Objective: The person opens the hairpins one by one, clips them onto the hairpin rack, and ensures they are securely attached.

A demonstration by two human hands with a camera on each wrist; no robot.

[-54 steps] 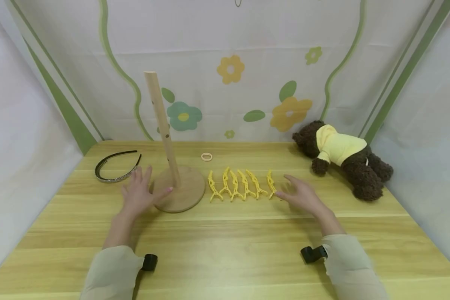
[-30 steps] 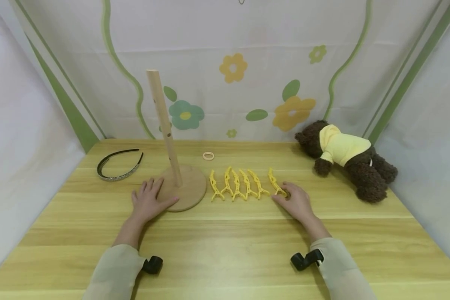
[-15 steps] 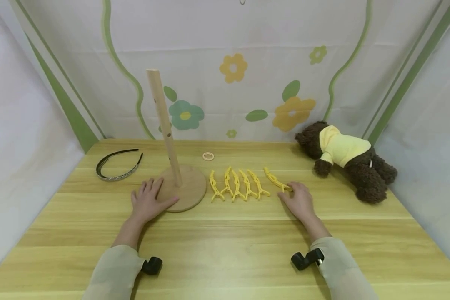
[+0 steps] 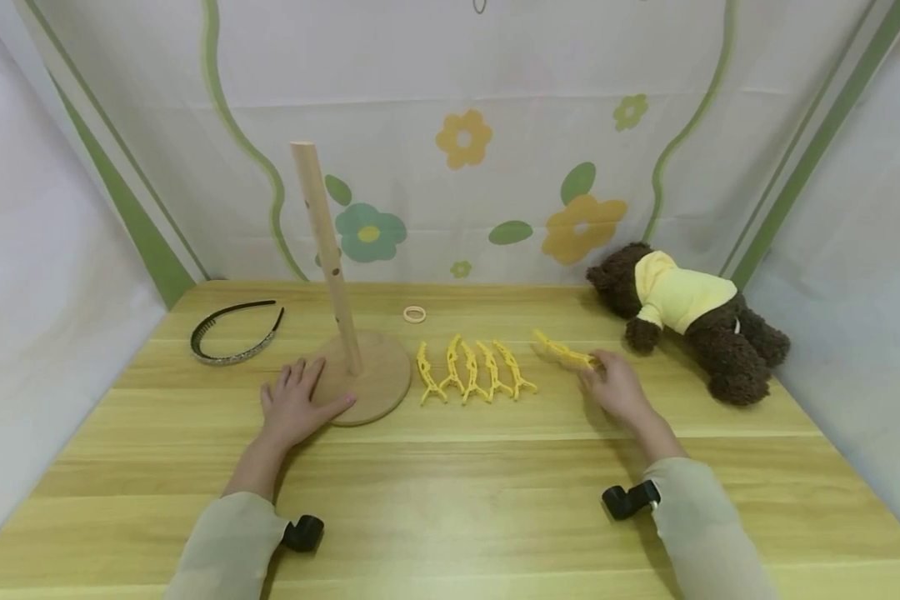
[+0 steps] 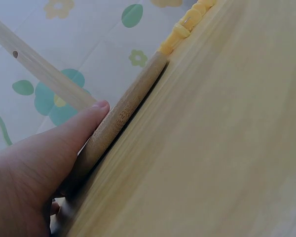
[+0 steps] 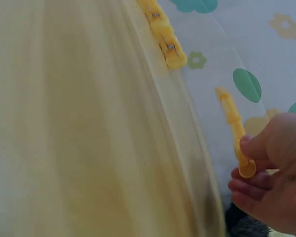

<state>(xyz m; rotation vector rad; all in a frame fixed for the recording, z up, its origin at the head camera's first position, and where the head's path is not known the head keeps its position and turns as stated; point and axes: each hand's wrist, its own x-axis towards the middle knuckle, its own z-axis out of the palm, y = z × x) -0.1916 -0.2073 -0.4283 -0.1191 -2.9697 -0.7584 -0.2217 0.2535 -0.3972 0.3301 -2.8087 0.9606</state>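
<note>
Well, a yellow clip (image 4: 561,347) juts leftward from the right hand (image 4: 619,388), whose thumb and fingers pinch one end. Five more clips (image 4: 470,375) lie left of those fingertips, a bear (image 4: 682,298) to their right. The left hand (image 4: 295,408), fingers spread, rests its thumb on a round wooden base (image 4: 385,383).

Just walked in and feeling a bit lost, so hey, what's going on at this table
A person's right grip pinches a yellow clip by one end, raised off the table. Their left grip rests on the round base of an upright wooden stand. Five more clips lie in a row between the stand and the held clip. A headband lies left of the stand, a small ring sits behind the row's left end, and a teddy bear lies at the right.
</note>
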